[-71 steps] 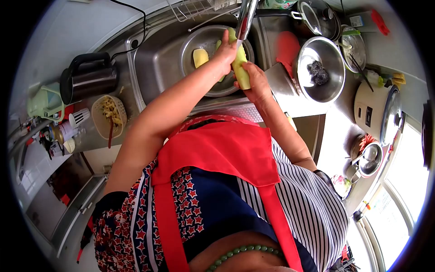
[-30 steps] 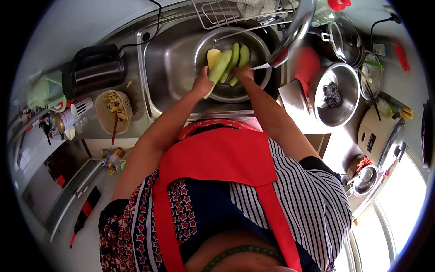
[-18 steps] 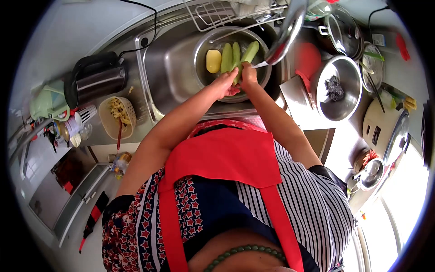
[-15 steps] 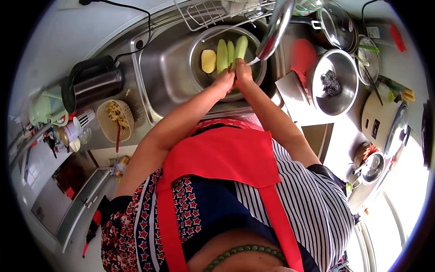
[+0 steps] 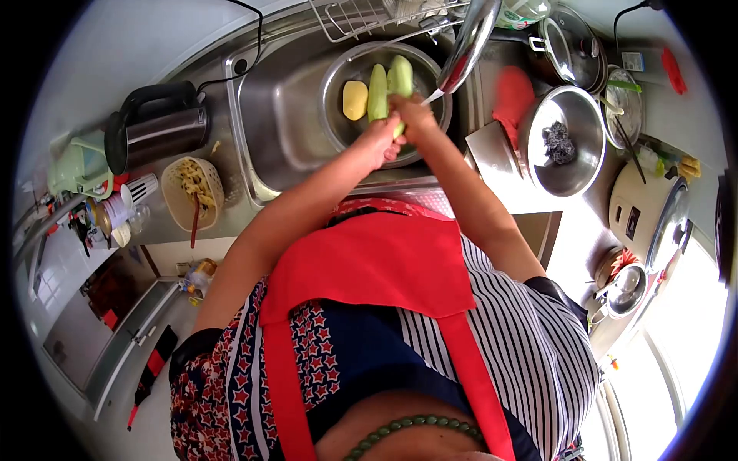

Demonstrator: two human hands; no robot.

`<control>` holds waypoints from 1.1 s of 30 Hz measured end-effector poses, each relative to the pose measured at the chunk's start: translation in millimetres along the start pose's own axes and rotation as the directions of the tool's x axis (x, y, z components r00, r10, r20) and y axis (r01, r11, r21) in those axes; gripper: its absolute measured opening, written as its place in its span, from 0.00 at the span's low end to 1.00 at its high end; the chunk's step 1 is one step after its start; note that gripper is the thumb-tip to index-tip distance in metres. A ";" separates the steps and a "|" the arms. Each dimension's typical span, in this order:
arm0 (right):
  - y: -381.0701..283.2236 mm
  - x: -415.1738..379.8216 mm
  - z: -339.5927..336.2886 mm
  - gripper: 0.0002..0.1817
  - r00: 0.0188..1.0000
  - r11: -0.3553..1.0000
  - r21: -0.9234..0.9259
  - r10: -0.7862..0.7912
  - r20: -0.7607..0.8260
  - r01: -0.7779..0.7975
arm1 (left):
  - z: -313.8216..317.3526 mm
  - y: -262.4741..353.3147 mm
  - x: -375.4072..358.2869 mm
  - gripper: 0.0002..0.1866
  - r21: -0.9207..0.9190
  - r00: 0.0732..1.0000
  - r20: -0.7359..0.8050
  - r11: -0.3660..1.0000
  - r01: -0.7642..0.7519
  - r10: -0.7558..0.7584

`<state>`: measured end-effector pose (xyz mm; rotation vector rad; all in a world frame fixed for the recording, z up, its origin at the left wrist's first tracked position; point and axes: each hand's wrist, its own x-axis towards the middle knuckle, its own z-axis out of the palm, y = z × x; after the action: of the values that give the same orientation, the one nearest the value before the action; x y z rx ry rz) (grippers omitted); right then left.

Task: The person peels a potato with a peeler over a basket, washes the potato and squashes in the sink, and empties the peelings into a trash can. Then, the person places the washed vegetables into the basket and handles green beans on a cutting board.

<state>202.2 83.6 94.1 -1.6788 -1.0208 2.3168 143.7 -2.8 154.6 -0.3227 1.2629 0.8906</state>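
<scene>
Both my hands are over a steel basin [image 5: 332, 129] in the sink, under the faucet's stream [image 5: 433, 97]. My left hand [image 5: 380, 143] is closed round a long pale green vegetable [image 5: 399, 129], whose near end shows between my hands. My right hand [image 5: 413, 115], smeared by motion, wraps over the same vegetable from the right. Beyond my fingers, two more pale green vegetables show, a slim one [image 5: 377, 91] and a thicker one [image 5: 400, 75]. A peeled potato [image 5: 355, 101] lies at the basin's left.
The faucet [image 5: 469, 48] slants over the basin's right side. Right of the sink are a cleaver-like blade [image 5: 492, 157], a red cloth [image 5: 513, 98] and a steel bowl [image 5: 593, 146] with a scouring pad [image 5: 560, 144]. Leftward are a kettle [image 5: 165, 131] and a basket of peelings [image 5: 217, 201].
My right hand has shifted slightly and blurs with motion over the vegetable. The vegetable's near end now shows between my hands. The view has shifted slightly.
</scene>
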 end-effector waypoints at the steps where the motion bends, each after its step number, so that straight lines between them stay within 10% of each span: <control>1: -16.8 -38.1 9.2 0.15 0.997 0.990 -0.136 -0.036 -0.068 0.027 | -7.4 0.9 8.5 0.19 0.028 0.999 0.009 0.999 0.036 -0.036; 5: 20.1 31.6 -21.6 0.13 0.997 0.997 0.025 -0.074 -0.006 0.075 | -5.3 -15.5 -0.1 0.20 0.007 0.984 0.143 0.995 0.104 -0.103; 6: 17.6 51.6 -37.5 0.10 0.989 0.927 0.366 0.027 0.143 -0.079 | -7.0 -17.6 -5.8 0.21 -0.069 0.955 0.264 0.985 0.158 -0.135; 9: 6.7 58.2 -48.2 0.06 0.955 0.772 0.592 0.063 0.289 -0.230 | -6.4 -10.2 -15.2 0.21 -0.199 0.904 0.366 0.931 0.307 -0.220; 16: 13.8 8.0 11.0 0.12 0.989 0.975 0.166 0.147 0.024 -0.149 | -34.7 -9.0 19.1 0.19 -0.205 0.970 0.174 0.957 0.203 -0.169; 19: 11.7 45.4 13.5 0.14 0.967 0.912 0.365 0.235 -0.094 -0.186 | -42.5 -17.0 22.8 0.17 -0.172 0.985 0.129 0.976 0.134 -0.112; 22: 48.7 130.9 -9.8 0.26 0.886 0.824 -0.433 -0.451 -0.112 0.365 | -46.9 -20.5 23.3 0.15 -0.080 0.997 -0.028 0.994 0.073 -0.075; 25: 51.3 166.5 -9.4 0.30 0.842 0.623 -0.729 -0.525 -0.123 0.282 | -69.8 -32.5 26.9 0.13 0.079 0.998 -0.056 0.997 -0.010 0.014; 29: 34.2 157.3 -12.8 0.31 0.962 0.529 -0.826 -0.266 0.058 0.196 | -95.8 -41.7 28.3 0.14 0.161 0.988 -0.141 0.986 -0.041 0.064; 33: 66.2 152.8 -19.7 0.28 0.869 0.612 -0.729 -0.493 -0.049 0.306 | -103.1 -40.4 29.7 0.15 0.192 0.984 -0.165 0.981 -0.039 0.072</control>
<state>179.8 110.3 -69.9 -1.6108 -2.1470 1.4330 103.6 -84.7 85.0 -0.2171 1.5101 0.7960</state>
